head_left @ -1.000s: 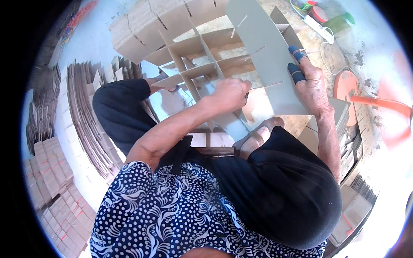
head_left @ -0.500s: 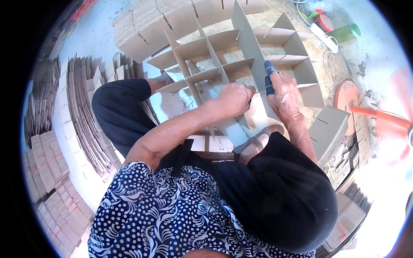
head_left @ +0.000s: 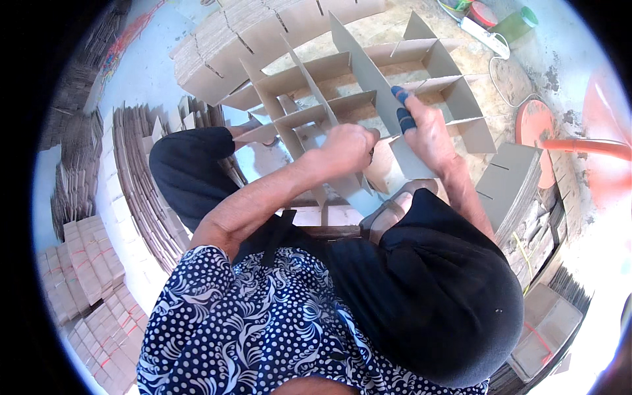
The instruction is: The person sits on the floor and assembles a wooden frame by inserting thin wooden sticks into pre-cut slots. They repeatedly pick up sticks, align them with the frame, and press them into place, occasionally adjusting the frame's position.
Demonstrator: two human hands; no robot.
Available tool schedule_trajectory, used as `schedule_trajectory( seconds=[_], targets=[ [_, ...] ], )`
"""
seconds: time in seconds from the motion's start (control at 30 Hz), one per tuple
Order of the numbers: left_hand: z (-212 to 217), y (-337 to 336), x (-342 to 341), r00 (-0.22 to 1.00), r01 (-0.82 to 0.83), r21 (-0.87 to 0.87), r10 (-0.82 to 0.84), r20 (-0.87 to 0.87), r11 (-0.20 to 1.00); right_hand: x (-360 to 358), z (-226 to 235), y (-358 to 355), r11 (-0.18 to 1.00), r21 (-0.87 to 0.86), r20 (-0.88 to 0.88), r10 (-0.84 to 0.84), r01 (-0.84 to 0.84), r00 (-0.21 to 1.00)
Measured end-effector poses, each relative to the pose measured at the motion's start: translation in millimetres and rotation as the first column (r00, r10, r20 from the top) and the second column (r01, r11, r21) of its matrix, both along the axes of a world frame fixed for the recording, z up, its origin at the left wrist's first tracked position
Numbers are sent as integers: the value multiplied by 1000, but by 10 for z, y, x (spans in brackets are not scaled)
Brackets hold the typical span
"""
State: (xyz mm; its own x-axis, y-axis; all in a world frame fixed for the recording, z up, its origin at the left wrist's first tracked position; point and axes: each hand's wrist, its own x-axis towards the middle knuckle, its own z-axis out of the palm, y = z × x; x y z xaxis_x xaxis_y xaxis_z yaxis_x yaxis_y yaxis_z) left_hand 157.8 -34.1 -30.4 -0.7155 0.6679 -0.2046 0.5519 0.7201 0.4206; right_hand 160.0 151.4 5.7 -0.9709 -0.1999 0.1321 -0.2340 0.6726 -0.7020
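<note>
In front of me stands a grid of interlocked cardboard divider strips (head_left: 309,71), upright and crossing to form several open cells. My left hand (head_left: 347,151) is closed in a fist at the near edge of the grid, around a cardboard strip (head_left: 315,82) that runs away from me; its fingertips are mostly hidden. My right hand (head_left: 429,128) has blue wraps on two fingers. It grips a taller cardboard strip (head_left: 362,66), with those fingers along its right face and the thumb hidden.
Behind the grid lies a long stack of slotted cardboard (head_left: 230,46). A slotted stack (head_left: 507,174) stands at right, near an orange round-ended object (head_left: 534,131). A power strip (head_left: 484,36) and green container (head_left: 515,26) are far right. Cardboard bundles (head_left: 85,263) line the left.
The whole view has shifted slightly, so the grid appears further left and up. Both hands keep their closed holds at nearly the same places on the strips.
</note>
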Motion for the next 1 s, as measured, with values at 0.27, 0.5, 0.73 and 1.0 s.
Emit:
schedule_trajectory(
  seconds=[0.27,0.5,0.73,1.0],
  targets=[
    [-47,9,-1,996,-37,18,39,-81,999,-71,22,-112,971,237,14,8,-12,1000],
    [63,-48,-5,1000,-14,-9,14,-21,1000,-173,48,-49,969,248,-67,26,-8,997],
    [46,-110,-3,1000,0,53,0,-1,999,108,-279,-196,882,469,105,0,-49,995],
    [26,-140,-32,997,73,31,-72,-33,997,1799,-537,1219,497,-460,94,-796,735,598]
  ],
)
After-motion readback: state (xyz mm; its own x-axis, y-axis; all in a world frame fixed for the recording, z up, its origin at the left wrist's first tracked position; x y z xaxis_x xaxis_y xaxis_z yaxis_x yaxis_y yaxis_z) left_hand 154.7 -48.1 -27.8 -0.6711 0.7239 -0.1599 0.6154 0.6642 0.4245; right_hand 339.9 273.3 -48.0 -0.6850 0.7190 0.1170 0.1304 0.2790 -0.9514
